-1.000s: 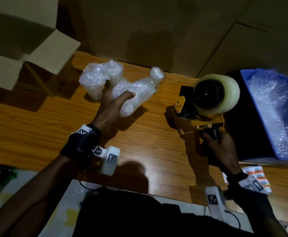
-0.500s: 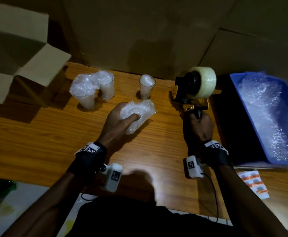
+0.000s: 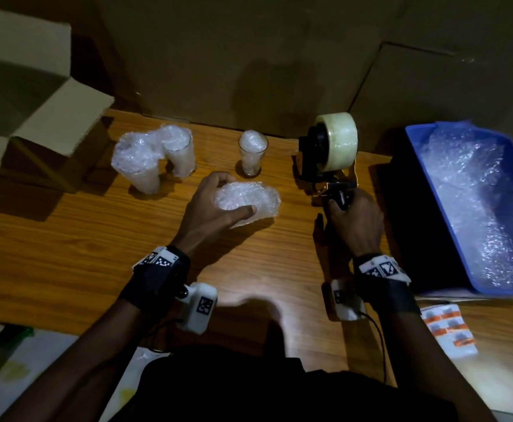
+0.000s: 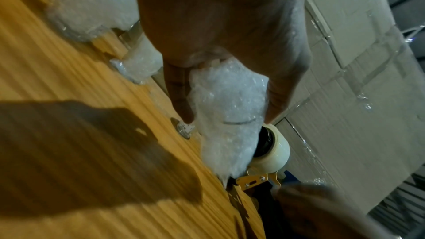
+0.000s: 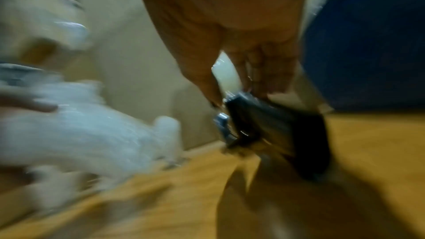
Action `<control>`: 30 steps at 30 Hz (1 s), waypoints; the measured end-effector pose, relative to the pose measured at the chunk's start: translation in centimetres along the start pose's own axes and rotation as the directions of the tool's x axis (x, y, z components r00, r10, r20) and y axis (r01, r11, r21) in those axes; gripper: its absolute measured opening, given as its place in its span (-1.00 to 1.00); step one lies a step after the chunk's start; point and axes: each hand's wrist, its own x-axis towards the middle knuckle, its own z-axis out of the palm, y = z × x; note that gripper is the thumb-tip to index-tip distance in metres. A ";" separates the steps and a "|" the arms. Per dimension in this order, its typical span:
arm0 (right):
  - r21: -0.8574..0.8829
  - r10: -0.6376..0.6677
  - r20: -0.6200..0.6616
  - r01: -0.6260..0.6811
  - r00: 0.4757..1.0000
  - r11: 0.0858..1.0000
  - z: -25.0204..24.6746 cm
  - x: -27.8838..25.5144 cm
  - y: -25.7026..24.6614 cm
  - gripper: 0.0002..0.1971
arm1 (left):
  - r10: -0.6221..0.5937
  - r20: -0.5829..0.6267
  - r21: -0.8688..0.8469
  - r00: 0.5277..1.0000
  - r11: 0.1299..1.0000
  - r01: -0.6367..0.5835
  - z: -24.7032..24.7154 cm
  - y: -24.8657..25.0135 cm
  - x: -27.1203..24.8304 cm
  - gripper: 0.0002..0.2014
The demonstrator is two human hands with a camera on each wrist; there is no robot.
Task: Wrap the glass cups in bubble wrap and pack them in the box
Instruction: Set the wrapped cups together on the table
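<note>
Head: left hand (image 3: 215, 208) curled around wrapped cup (image 3: 249, 201) at table (image 3: 66, 239) centre; right hand (image 3: 354, 219) grips tape dispenser (image 3: 329, 156) at 3 o'clock. Box (image 3: 36, 117) at 10 o'clock.
Left wrist: fingers (image 4: 177, 97) pinch the wrap.
Right wrist: blurred, probably clenching the handle (image 5: 276, 124).

Blue bin (image 3: 425, 184), whitish tape roll (image 3: 338, 141), orange-brown wood-grain table (image 3: 66, 248), tan box (image 3: 51, 117)
</note>
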 end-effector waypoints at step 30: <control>0.578 -0.536 0.294 0.300 0.791 0.759 8.5 -7.4 -14.3 0.05 | 0.063 -0.036 0.037 0.997 0.997 -0.061 -7.1 -5.6 -1.5 -0.51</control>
